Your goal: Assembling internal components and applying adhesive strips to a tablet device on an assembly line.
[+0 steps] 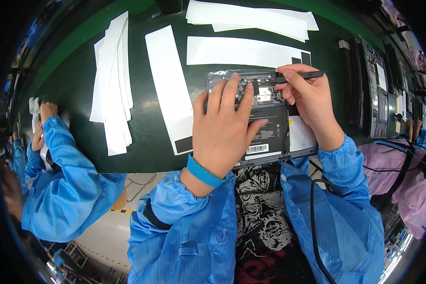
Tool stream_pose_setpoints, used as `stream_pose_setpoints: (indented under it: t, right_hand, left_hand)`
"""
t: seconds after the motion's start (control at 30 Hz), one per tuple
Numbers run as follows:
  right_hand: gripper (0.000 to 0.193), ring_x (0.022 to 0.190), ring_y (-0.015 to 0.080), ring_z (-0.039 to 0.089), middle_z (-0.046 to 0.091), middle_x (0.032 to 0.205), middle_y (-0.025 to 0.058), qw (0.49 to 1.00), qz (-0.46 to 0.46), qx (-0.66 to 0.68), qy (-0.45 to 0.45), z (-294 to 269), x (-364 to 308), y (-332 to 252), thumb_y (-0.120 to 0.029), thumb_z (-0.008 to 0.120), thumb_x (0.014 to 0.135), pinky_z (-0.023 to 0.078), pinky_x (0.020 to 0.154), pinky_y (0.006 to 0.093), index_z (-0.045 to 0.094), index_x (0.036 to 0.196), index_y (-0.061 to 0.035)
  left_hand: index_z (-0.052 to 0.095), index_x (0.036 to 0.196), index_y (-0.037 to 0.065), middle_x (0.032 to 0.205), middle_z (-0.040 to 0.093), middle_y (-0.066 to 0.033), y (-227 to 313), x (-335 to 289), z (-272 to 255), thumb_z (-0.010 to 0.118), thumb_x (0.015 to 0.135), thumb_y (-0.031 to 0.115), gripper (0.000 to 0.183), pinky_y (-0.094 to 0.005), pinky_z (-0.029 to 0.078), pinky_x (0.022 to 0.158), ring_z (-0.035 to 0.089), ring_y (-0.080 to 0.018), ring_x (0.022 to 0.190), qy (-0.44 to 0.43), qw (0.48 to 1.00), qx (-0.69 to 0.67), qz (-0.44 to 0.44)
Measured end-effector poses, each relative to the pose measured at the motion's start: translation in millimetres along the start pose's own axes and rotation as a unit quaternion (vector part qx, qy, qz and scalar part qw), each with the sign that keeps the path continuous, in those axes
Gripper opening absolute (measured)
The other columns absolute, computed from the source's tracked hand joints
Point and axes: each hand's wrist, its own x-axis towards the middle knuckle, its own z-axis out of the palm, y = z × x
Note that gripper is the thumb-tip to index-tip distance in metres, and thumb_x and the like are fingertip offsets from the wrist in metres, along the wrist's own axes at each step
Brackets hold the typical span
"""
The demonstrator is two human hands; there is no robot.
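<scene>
An opened laptop base (213,85) lies at the table's near edge, with its inner parts and a black battery (272,124) showing. My left hand (222,130) rests over its left side, fingers spread, with a blue band round the wrist. Part of the base is hidden under that hand. Black tweezers (312,75) are pinched in my right hand (312,97), above the base's upper right. Their tips point left toward the inner parts; whether they grip anything I cannot make out.
White sheet strips lie to the left (113,85), by my left hand (165,80), and beyond the base (241,51), with another pile (246,18) farther back. More laptop parts (376,90) stand at the right. A co-worker in a blue sleeve (66,175) sits at left, another in pink (393,175) at right.
</scene>
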Motion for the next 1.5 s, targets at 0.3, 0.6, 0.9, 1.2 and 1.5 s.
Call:
stream_pose_setpoints:
  t: [0.3, 0.6, 0.9, 1.2, 1.5]
  right_hand:
    - [0.021, 0.066, 0.0141, 0.066, 0.065, 0.07, 0.0096, 1.0, 0.008, 0.01, 0.016, 4, -1, 0, -0.007, 0.059, 0.092, 0.05, 0.057, 0.0227, 0.066, 0.104, 0.0085]
    - [0.02, 0.062, 0.0124, 0.063, 0.065, 0.069, 0.0088, 0.999, -0.04, 0.01, 0.004, 4, -5, 4, -0.005, 0.059, 0.092, 0.055, 0.064, 0.0247, 0.066, 0.104, 0.0085]
    - [0.02, 0.058, 0.0105, 0.059, 0.064, 0.068, 0.0077, 0.999, -0.048, 0.02, 0.006, 1, -9, 0, -0.005, 0.058, 0.092, 0.057, 0.073, 0.027, 0.067, 0.104, 0.0082]
    - [0.021, 0.052, 0.0083, 0.055, 0.063, 0.064, 0.0059, 0.993, -0.094, 0.055, 0.051, -24, -29, -16, -0.006, 0.058, 0.093, 0.057, 0.071, 0.0273, 0.066, 0.106, 0.0076]
    - [0.024, 0.042, 0.0067, 0.045, 0.07, 0.076, 0.017, 0.985, -0.107, 0.127, 0.049, -93, -44, 11, -0.01, 0.058, 0.093, 0.031, 0.039, 0.0179, 0.063, 0.107, 0.0083]
  left_hand:
    - [0.061, 0.126, 0.009, 0.136, 0.051, -0.0095, 5, 5, 2, 0.071, 0.081, 0.043, 0.058, -0.0462, 0.038, 0.1, 0.045, -0.0263, 0.124, -0.01, 0.993, 0.109, 0.038]
    - [0.061, 0.125, 0.005, 0.133, 0.054, -0.0067, 8, 2, 4, 0.068, 0.082, 0.043, 0.058, -0.0427, 0.04, 0.097, 0.047, -0.0246, 0.12, -0.007, 0.989, 0.143, 0.049]
    - [0.062, 0.125, 0.008, 0.131, 0.055, -0.0042, 8, 2, 3, 0.069, 0.081, 0.043, 0.057, -0.0419, 0.041, 0.095, 0.048, -0.0241, 0.119, -0.012, 0.989, 0.14, 0.043]
    - [0.061, 0.128, 0.007, 0.136, 0.053, -0.0107, -8, 2, 3, 0.071, 0.083, 0.03, 0.051, -0.043, 0.041, 0.099, 0.049, -0.0316, 0.121, 0.011, 0.999, 0.01, 0.034]
    - [0.064, 0.125, 0.011, 0.141, 0.05, -0.0096, -14, 14, -11, 0.074, 0.08, 0.026, 0.049, -0.0425, 0.039, 0.102, 0.049, -0.0325, 0.122, -0.036, 0.994, 0.021, 0.103]
